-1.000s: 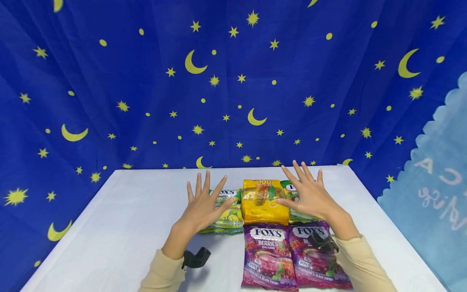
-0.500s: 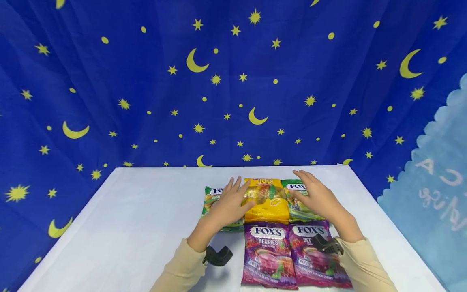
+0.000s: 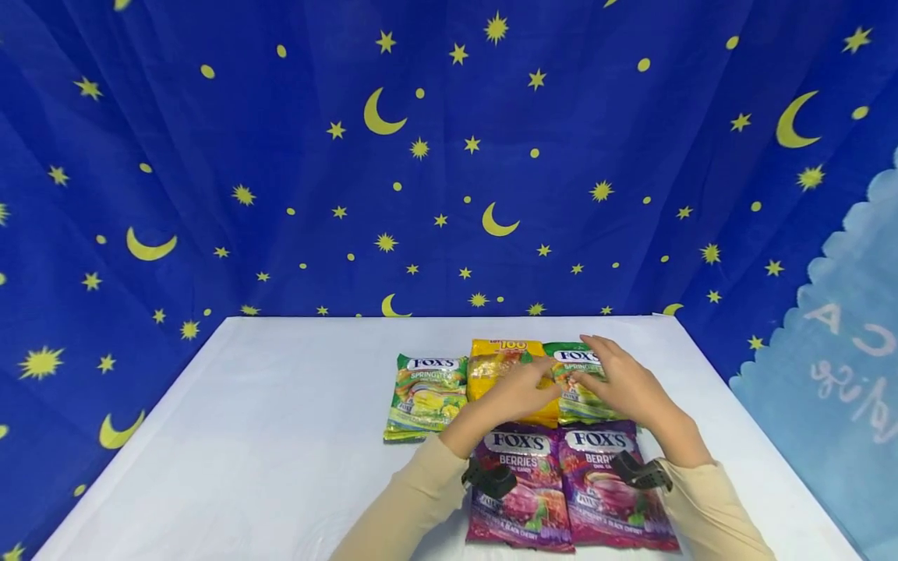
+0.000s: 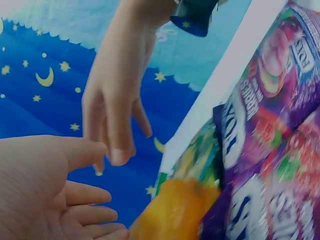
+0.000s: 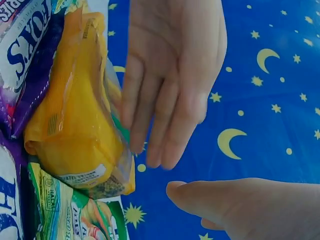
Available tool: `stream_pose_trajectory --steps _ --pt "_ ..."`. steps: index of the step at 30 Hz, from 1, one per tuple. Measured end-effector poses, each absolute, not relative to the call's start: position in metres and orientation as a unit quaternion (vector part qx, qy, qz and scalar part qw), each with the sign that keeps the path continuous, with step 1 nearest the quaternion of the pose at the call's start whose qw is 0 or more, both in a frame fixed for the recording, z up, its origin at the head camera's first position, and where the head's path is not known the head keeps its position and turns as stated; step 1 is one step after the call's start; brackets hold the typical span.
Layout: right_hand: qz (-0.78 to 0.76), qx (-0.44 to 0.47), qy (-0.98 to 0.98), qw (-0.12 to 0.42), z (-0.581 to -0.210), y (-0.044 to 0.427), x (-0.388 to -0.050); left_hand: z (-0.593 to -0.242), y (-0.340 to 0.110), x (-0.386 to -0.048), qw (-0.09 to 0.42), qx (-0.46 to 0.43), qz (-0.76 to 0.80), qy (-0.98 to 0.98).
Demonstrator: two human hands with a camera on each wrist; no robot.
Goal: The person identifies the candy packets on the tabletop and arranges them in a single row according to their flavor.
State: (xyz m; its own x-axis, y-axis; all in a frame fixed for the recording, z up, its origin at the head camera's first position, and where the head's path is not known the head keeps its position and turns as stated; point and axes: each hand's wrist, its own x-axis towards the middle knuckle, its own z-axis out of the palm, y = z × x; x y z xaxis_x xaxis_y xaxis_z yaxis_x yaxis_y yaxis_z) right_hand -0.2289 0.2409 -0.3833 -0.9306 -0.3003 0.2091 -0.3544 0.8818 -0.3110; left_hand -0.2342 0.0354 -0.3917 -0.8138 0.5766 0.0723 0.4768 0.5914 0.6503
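Observation:
My left hand [image 3: 515, 389] hovers above the yellow candy bag [image 3: 484, 368], its fingers extended toward the right and holding nothing. Facing it, my right hand [image 3: 627, 389] hangs over the right green Fox's Spring Tea bag [image 3: 577, 401], fingers loosely bent with nothing in them. In the left wrist view a gap separates my left hand [image 4: 55, 185] from the right one [image 4: 117, 95]. The right wrist view has the yellow bag [image 5: 75, 110] beside both hands, apart from them. A second green Spring Tea bag [image 3: 424, 401] lies left of the yellow bag, uncovered.
Two purple Fox's Berries bags [image 3: 522, 510] lie side by side in front, partly under the wrists. All the bags rest on a white table [image 3: 281, 452]. A blue curtain [image 3: 316, 171] with moons and stars hangs behind, and a light blue cloth [image 3: 849, 312] at the right.
My left hand has moved right, from the left green bag to over the yellow bag. My right hand's spread fingers have drawn together and lowered slightly. The bags stay in place.

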Motion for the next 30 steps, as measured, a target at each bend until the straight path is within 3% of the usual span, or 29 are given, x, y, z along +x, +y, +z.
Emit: stream_pose_trajectory --steps 8,18,30 --pt "0.17 0.166 -0.968 0.077 -0.384 0.248 -0.23 -0.395 0.07 -0.239 0.099 0.236 0.41 0.875" --pt "0.17 0.136 -0.974 0.062 -0.388 0.252 -0.233 -0.39 0.091 -0.24 0.155 0.029 0.62 0.769" --pt "0.189 0.1 -0.977 0.009 -0.397 0.261 -0.237 -0.386 0.099 -0.244 0.193 -0.059 0.689 0.696"
